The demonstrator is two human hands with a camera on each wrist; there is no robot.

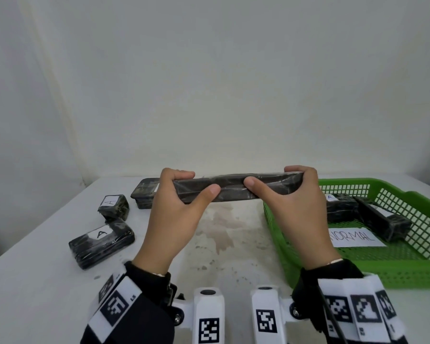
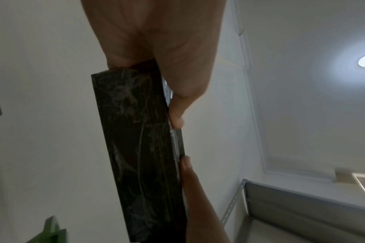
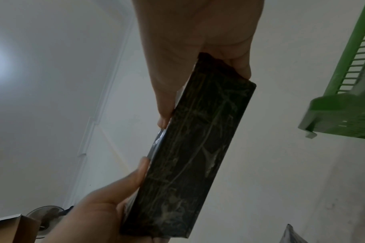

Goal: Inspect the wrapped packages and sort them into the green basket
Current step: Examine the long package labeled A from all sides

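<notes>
Both hands hold one long black plastic-wrapped package (image 1: 233, 186) level in the air above the white table (image 1: 30, 281), the left hand (image 1: 176, 214) gripping its left end and the right hand (image 1: 301, 209) its right end, each with the thumb pressed on the near side and the fingers curled over the far edge. The green basket (image 1: 392, 271) stands on the table to the right with two wrapped packages (image 1: 382, 219) and a paper label reading NORMAL (image 1: 355, 238) inside. To the left, three more wrapped packages (image 1: 102, 242) lie on the table, two of them labelled A.
</notes>
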